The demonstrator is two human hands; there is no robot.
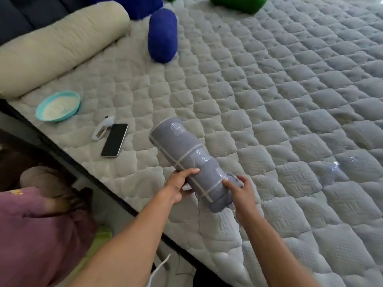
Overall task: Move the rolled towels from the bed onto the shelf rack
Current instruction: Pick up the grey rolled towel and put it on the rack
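A grey rolled towel (186, 154) with pale stripes and clear tape bands is held just above the quilted bed (290, 121), pointing away from me. My left hand (178, 186) grips its near left side and my right hand (241, 191) grips its near end. A blue rolled towel (162, 35) lies farther up the bed, with another blue roll (143, 5) behind it. A green rolled towel (238, 3) sits at the top edge. The shelf rack is out of view.
A long beige bolster (60, 44) lies at the far left of the bed. A teal bowl (58, 105) of white powder, a small white device (102, 128) and a black phone (115, 139) rest near the bed's left edge. A person in purple (35, 230) sits beside the bed.
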